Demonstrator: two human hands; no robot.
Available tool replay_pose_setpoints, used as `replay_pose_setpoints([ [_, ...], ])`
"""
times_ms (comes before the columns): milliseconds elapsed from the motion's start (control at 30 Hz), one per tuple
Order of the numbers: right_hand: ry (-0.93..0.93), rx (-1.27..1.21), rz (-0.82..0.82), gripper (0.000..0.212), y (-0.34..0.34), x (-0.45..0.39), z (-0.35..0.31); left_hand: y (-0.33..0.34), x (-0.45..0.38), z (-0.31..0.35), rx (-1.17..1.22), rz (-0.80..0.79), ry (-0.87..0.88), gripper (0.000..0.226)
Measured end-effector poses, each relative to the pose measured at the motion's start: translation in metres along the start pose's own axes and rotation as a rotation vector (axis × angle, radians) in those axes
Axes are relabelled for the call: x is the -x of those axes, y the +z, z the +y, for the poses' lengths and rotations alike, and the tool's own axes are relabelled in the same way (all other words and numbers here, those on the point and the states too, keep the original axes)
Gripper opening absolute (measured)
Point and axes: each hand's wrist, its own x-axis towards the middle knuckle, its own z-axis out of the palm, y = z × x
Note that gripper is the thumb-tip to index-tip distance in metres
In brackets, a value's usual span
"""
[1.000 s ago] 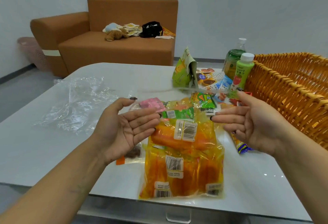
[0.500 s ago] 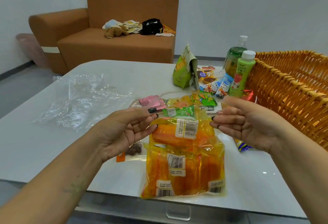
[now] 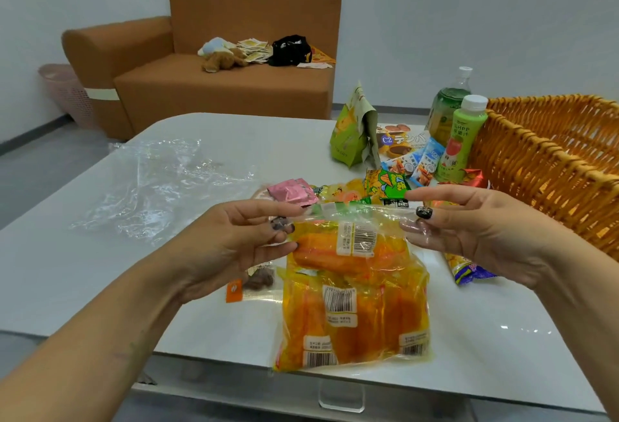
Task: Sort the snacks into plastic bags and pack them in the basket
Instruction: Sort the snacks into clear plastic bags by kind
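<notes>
Both forearms bare, no sleeves in sight. Left hand [image 3: 234, 241] and right hand [image 3: 475, 231] show dark painted nails, patterned perhaps; a faint greenish smudge marks the left forearm.

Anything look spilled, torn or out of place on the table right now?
Nothing spilled or torn. The one oddity: the filled bag hangs over the table's near edge while both hands pinch its open top.

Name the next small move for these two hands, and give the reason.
Probably close the clear bag's mouth: the left hand and right hand pinch its top edge at either side, the orange snack packs sit inside, and the wicker basket waits at right.
</notes>
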Motion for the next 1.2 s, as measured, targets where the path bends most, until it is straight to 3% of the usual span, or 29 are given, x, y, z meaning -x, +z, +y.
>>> replay_pose_setpoints([
  [200, -0.068, 0.019, -0.046, 0.029, -0.007, 0.004, 0.002, 0.001, 0.002, 0.003, -0.104, -0.012, 0.034, 0.026],
  [300, -0.105, -0.018, -0.083, 0.063, -0.013, 0.003, 0.006, 0.002, 0.004, 0.002, -0.129, -0.006, 0.064, 0.026],
  [400, -0.131, -0.017, -0.092, 0.071, -0.015, 0.003, 0.007, 0.004, 0.006, 0.001, -0.089, -0.019, 0.085, 0.03],
  [467, -0.141, -0.018, -0.084, 0.064, -0.014, 0.004, 0.007, 0.005, 0.008, 0.001, -0.073, -0.033, 0.092, 0.028],
  [567, -0.134, -0.053, -0.1, 0.038, -0.014, 0.004, 0.007, 0.004, 0.007, -0.001, 0.023, -0.029, 0.08, 0.026],
  [633, -0.129, -0.096, -0.145, 0.049, -0.016, 0.004, 0.006, -0.001, 0.005, -0.001, 0.124, -0.061, 0.063, 0.036],
  [700, -0.114, -0.125, -0.182, 0.062, -0.019, 0.004, 0.004, -0.004, 0.004, 0.0, 0.158, -0.114, 0.053, 0.06],
  [867, -0.132, -0.086, -0.212, 0.057, -0.027, 0.005, 0.001, -0.009, 0.003, 0.003, -0.026, -0.13, 0.127, 0.03],
  [967, -0.153, -0.088, -0.243, 0.044, -0.028, 0.009, 0.002, -0.014, 0.006, 0.003, -0.194, -0.191, 0.217, 0.042],
  [1067, -0.148, -0.034, -0.209, 0.057, -0.03, 0.011, 0.007, -0.019, 0.006, 0.002, -0.3, -0.148, 0.242, 0.055],
  [1200, -0.133, 0.008, -0.182, 0.057, -0.033, 0.013, 0.012, -0.02, 0.006, -0.001, -0.395, -0.131, 0.281, 0.048],
])
